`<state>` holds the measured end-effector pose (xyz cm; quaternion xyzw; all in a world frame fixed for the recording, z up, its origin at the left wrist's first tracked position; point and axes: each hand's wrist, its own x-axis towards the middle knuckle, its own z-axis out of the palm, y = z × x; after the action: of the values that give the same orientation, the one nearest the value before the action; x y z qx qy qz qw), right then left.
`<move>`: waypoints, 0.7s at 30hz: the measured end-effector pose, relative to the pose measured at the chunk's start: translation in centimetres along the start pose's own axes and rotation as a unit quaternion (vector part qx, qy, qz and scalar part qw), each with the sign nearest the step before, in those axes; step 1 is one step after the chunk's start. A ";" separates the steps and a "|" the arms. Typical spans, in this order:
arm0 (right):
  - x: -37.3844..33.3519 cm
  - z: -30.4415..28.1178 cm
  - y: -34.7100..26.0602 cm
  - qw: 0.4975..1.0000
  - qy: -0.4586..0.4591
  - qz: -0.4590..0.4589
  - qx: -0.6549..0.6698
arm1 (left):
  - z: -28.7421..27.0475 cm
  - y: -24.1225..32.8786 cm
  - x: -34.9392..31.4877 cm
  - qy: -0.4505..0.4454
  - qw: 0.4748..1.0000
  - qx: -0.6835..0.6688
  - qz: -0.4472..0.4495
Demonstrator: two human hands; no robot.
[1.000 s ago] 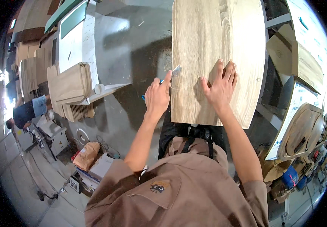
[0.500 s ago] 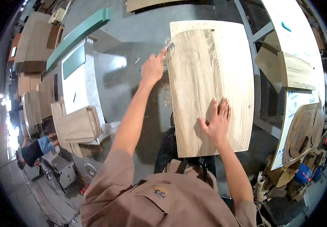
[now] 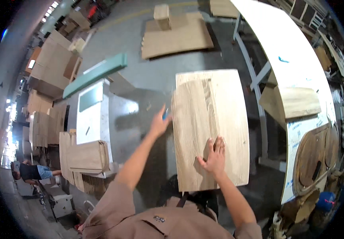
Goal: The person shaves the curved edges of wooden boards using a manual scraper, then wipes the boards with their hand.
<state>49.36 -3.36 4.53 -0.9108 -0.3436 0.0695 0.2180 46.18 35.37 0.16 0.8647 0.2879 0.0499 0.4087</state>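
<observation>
A pale wood-grain board [image 3: 191,131] with a curved far-left corner lies in front of me on top of a slightly larger light board [image 3: 235,119]. My right hand [image 3: 213,157] rests flat on the upper board near its close end, fingers stretched out. Just left of the board's long edge is my left hand [image 3: 160,123], closed around a small blue object [image 3: 165,114]. Its kind is mostly hidden by the fingers. The fingertips are beside the edge; whether they touch it I cannot tell.
White-topped table [image 3: 267,32] on the right carries a wood panel [image 3: 299,101], a round-ended wooden piece [image 3: 311,155] and a blue item [image 3: 283,59]. At left are stacked boards [image 3: 86,157] and a green panel [image 3: 96,73]. Cardboard [image 3: 176,38] lies ahead; a person [image 3: 32,171] is far left.
The view has shifted, so the boards appear lower. My left hand has drawn slightly back from the far-left corner, and the thin curl by its fingertip no longer shows. My right hand stays on the board.
</observation>
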 end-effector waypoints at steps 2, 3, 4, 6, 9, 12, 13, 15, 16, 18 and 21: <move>0.3 -0.2 -0.9 0.999 0.008 -0.001 0.048 | 1.9 -1.9 -7.3 0.098 0.995 0.013 -0.022; -0.2 -0.3 1.0 0.998 0.021 0.026 0.053 | 3.6 3.2 -10.2 0.034 0.997 -0.007 -0.071; 0.0 0.6 -1.1 0.995 0.035 -0.005 0.094 | 3.0 -1.4 -14.9 0.097 0.995 0.016 -0.016; 0.3 1.5 -0.6 0.991 0.072 -0.014 0.112 | 4.2 -1.2 -20.8 -0.010 0.991 0.006 -0.131; 0.2 0.9 1.2 0.985 0.110 -0.007 0.135 | 5.8 1.8 -23.3 0.015 0.993 -0.052 -0.107; 0.5 1.1 2.2 0.983 0.097 -0.038 0.149 | 4.6 4.8 -24.9 -0.012 0.990 0.011 -0.139; 0.5 1.4 3.4 0.983 0.087 -0.024 0.160 | 5.4 5.8 -24.9 -0.026 0.988 0.044 -0.144; 0.1 1.5 3.1 0.981 0.073 -0.024 0.179 | 5.5 7.3 -27.2 -0.024 0.984 0.080 -0.156; -0.2 1.5 2.5 0.979 0.066 -0.023 0.192 | 5.6 7.9 -28.9 -0.019 0.980 0.103 -0.170; -0.8 1.1 3.2 0.978 0.062 -0.017 0.200 | 6.9 10.4 -31.2 -0.017 0.973 0.115 -0.200; -1.2 -0.4 3.1 0.969 0.025 -0.002 0.247 | 10.1 12.0 -34.6 0.021 0.985 0.017 -0.170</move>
<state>50.41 -6.40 3.44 -0.8295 -0.3121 0.1291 0.4449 26.25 3.93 7.46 0.8085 0.4401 -0.0065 0.3905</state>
